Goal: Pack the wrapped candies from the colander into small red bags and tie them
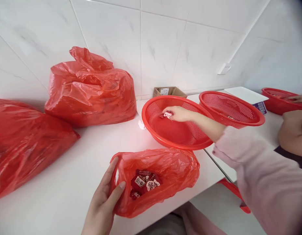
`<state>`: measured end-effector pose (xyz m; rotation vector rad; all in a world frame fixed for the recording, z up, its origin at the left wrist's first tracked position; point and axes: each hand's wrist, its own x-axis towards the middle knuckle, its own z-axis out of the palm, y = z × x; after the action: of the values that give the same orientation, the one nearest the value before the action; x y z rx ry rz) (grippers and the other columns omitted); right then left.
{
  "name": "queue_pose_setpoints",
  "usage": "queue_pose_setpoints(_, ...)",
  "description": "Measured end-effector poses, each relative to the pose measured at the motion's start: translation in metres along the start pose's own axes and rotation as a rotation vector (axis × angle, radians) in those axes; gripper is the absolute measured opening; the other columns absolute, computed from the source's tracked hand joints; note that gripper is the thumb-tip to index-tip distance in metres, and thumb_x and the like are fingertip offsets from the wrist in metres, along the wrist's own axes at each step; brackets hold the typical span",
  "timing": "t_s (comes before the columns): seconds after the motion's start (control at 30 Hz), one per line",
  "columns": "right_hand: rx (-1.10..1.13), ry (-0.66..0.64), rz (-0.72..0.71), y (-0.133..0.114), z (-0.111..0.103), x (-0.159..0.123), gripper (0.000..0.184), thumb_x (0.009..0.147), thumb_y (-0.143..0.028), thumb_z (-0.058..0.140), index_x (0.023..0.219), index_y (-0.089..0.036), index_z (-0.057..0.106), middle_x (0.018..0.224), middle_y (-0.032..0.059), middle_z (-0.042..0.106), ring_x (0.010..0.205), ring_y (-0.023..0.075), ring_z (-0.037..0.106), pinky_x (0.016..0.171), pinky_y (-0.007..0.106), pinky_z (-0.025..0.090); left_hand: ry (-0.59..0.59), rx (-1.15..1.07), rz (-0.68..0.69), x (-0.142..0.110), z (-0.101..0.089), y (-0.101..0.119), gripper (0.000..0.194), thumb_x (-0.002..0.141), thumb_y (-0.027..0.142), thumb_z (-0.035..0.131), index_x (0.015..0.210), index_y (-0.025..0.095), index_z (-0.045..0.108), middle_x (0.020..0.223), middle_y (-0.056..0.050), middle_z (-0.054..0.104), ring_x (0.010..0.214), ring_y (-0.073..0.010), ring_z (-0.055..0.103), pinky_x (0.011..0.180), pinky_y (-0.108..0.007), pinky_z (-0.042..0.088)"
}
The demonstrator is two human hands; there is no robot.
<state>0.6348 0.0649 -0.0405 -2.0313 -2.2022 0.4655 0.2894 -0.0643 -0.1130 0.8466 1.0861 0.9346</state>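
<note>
My left hand [103,200] grips the open rim of a small red plastic bag [165,169] lying on the white table near the front edge; several red and white packets [144,183] show inside it. My right hand [178,113], in a pink sleeve, reaches into a red mesh basket [151,112] and pinches a small red and white packet [167,114] over its far side.
Two large full red bags [92,89] [23,143] sit at the left by the tiled wall. A second red basket [253,120] and a third [275,98] stand to the right, where another person's hands [291,129] work. A cardboard box [169,91] is behind.
</note>
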Motion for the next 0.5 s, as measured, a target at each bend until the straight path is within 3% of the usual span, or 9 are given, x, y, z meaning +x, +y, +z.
queue_pose_setpoints(0.07, 0.236, -0.023, -0.151, -0.029, -0.007, -0.027, 0.044, 0.091, -0.013, 0.047, 0.134, -0.023, 0.051, 0.116, 0.0037, 0.069, 0.097, 0.0167, 0.067, 0.085, 0.029, 0.053, -0.006, -0.015, -0.009, 0.002, -0.001, -0.001, 0.084, 0.076, 0.043, 0.074, 0.151, 0.032, 0.036, 0.153, -0.004, 0.044, 0.138, -0.0349, 0.042, 0.105, -0.039, 0.049)
queue_pose_setpoints(0.13, 0.441, -0.126, -0.346, -0.064, -0.007, -0.061, 0.038, 0.093, -0.020, 0.047, 0.130, -0.026, 0.054, 0.118, 0.0009, 0.067, 0.096, 0.0154, 0.067, 0.084, 0.028, 0.053, -0.022, -0.034, -0.019, 0.005, 0.000, -0.001, 0.088, 0.075, 0.042, 0.075, 0.151, 0.033, 0.035, 0.152, -0.004, 0.046, 0.135, -0.0350, 0.047, 0.102, -0.040, 0.051)
queue_pose_setpoints(0.2, 0.391, -0.184, -0.432, -0.095, 0.000, -0.089, 0.035, 0.093, -0.019, 0.048, 0.123, -0.030, 0.060, 0.120, -0.0018, 0.067, 0.098, 0.0147, 0.066, 0.085, 0.027, 0.052, -0.033, -0.038, -0.018, 0.008, 0.001, 0.000, 0.088, 0.073, 0.041, 0.077, 0.151, 0.034, 0.036, 0.150, -0.004, 0.049, 0.132, -0.0350, 0.050, 0.100, -0.040, 0.052)
queue_pose_setpoints(0.27, 0.285, -0.116, -0.458, -0.113, 0.006, -0.099, 0.035, 0.092, -0.018, 0.049, 0.122, -0.030, 0.062, 0.122, -0.0014, 0.067, 0.105, 0.0171, 0.065, 0.091, 0.031, 0.049, -0.029, -0.033, -0.010, 0.009, 0.004, 0.003, 0.084, 0.073, 0.040, 0.077, 0.148, 0.035, 0.041, 0.150, -0.003, 0.049, 0.131, -0.0347, 0.051, 0.099, -0.038, 0.053)
queue_pose_setpoints(0.33, 0.192, 0.028, -0.420, -0.111, 0.006, -0.085, 0.034, 0.092, -0.018, 0.049, 0.121, -0.029, 0.063, 0.120, -0.0003, 0.068, 0.107, 0.0197, 0.064, 0.093, 0.034, 0.048, -0.012, -0.028, -0.002, 0.008, 0.007, 0.007, 0.080, 0.073, 0.040, 0.077, 0.146, 0.035, 0.044, 0.152, -0.002, 0.046, 0.131, -0.0350, 0.050, 0.097, -0.036, 0.055)
queue_pose_setpoints(0.43, 0.035, 0.224, -0.240, -0.075, -0.002, -0.033, 0.033, 0.092, -0.020, 0.047, 0.119, -0.027, 0.064, 0.117, 0.0031, 0.068, 0.110, 0.0260, 0.062, 0.094, 0.041, 0.046, -0.003, -0.016, -0.001, 0.006, 0.009, 0.010, 0.080, 0.073, 0.040, 0.077, 0.146, 0.035, 0.044, 0.154, -0.001, 0.043, 0.131, -0.0355, 0.050, 0.097, -0.036, 0.055)
queue_pose_setpoints(0.5, -0.015, 0.180, -0.106, -0.044, -0.003, 0.003, 0.032, 0.087, -0.017, 0.053, 0.116, -0.023, 0.066, 0.119, 0.0078, 0.067, 0.113, 0.0319, 0.060, 0.094, 0.045, 0.046, -0.007, -0.010, 0.006, 0.005, 0.009, 0.009, 0.081, 0.074, 0.041, 0.076, 0.147, 0.035, 0.043, 0.155, -0.001, 0.042, 0.134, -0.0354, 0.047, 0.100, -0.037, 0.053)
